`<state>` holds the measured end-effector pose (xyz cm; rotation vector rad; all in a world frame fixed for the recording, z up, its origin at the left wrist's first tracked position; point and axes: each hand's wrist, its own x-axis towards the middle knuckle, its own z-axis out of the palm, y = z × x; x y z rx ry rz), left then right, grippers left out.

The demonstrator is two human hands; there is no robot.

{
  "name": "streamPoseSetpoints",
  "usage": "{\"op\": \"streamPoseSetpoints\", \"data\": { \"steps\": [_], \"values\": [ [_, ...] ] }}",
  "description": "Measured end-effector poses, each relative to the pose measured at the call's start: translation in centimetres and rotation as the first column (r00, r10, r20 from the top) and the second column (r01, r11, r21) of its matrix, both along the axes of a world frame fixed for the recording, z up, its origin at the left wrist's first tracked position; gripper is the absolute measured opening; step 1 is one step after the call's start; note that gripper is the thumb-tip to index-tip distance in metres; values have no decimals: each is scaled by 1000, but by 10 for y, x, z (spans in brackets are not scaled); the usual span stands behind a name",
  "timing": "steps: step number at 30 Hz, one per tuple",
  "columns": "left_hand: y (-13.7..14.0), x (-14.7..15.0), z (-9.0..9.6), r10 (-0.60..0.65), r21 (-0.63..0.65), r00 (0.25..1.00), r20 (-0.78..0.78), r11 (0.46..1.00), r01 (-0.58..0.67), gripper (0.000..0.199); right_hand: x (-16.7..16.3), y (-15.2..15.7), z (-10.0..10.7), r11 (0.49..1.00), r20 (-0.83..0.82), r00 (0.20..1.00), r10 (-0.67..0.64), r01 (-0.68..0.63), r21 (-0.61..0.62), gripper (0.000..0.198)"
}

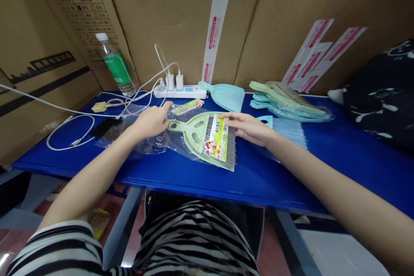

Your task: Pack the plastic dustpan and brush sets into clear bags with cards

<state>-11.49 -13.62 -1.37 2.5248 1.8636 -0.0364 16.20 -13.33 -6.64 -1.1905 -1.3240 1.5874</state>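
Note:
A pale green dustpan [196, 131] lies on the blue table, with a grey-bristled brush [230, 148] nested in it. A printed label card [217, 138] covers part of the bristles. Clear plastic bag [181, 148] film spreads beneath and left of the dustpan. My left hand [151, 120] is closed at the handle's end, over the film; its fingertips are partly hidden. From the other side, my right hand [246, 127] grips the brush at the card's upper right edge, thumb underneath and out of sight.
A light blue dustpan [228, 96], a blue brush [287, 130] and stacked bagged dustpans [287, 101] lie behind and right. At left are a water bottle [117, 68], white cables [69, 126] and a power strip [190, 91]. Cardboard [181, 30] walls the back.

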Motion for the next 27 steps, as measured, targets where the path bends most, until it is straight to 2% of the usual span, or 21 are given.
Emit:
{"op": "streamPoseSetpoints", "data": {
  "steps": [8,12,18,24,27],
  "values": [
    [2,-2,-1,12,27,999,-51,1000,-11,60,-4,0,2,998,-11,999,-53,53,-47,16],
    [1,-4,0,31,61,996,-82,998,-26,60,-3,1,1,999,-42,999,-17,15,-52,12],
    [-2,-1,7,107,52,983,-150,994,-100,58,1,2,-1,999,-3,999,35,-35,-6,7],
    [-4,1,10,169,83,963,-211,985,-154,56,1,1,-2,999,66,998,22,-25,44,14],
    [-5,2,10,181,70,959,-220,983,-169,54,-2,-2,-1,994,119,993,-3,-10,108,21]
  ]
}}
